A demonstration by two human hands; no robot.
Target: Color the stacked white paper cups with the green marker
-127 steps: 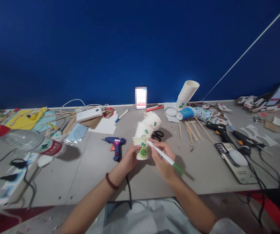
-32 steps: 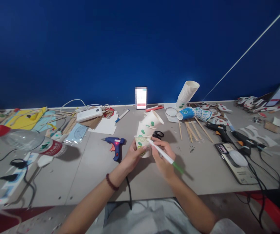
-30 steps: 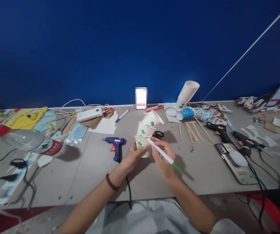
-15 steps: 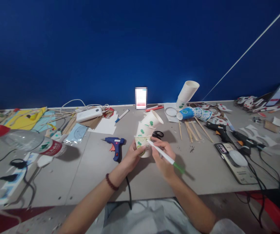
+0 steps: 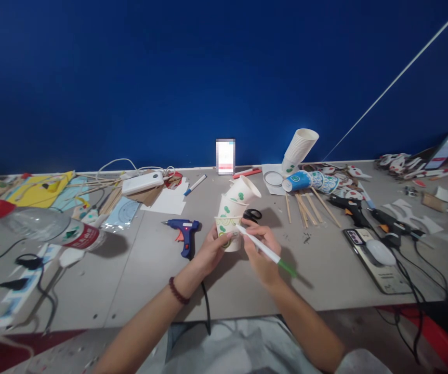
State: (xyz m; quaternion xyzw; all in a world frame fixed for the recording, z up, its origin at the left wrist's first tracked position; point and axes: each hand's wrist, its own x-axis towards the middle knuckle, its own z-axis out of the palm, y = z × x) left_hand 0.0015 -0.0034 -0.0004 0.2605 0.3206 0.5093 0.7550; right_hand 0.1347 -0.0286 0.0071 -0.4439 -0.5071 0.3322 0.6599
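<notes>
My left hand (image 5: 213,249) is closed around the lower part of several joined paper cups (image 5: 228,223), white with green leaf prints. The topmost cup tilts to the right, its mouth facing up and right. In my right hand (image 5: 262,249) is a white marker (image 5: 263,246) with a green end, gripped like a pen. Its tip meets or nearly meets the side of the lower cup, where green line patterns show. Behind the right fingers lie black-handled scissors (image 5: 252,214), partly hidden. A blue glue gun (image 5: 185,236) rests on the table left of my left hand.
Left stand a plastic bottle (image 5: 48,226) with a red cap and a power strip (image 5: 27,291). A cup stack (image 5: 301,150), wooden sticks (image 5: 305,210) and a blue cup (image 5: 298,181) lie back right. A phone (image 5: 380,262) and black glue guns (image 5: 351,210) sit at right.
Almost nothing differs. The joined cups and the marker have shifted very slightly; both hands keep their grip.
</notes>
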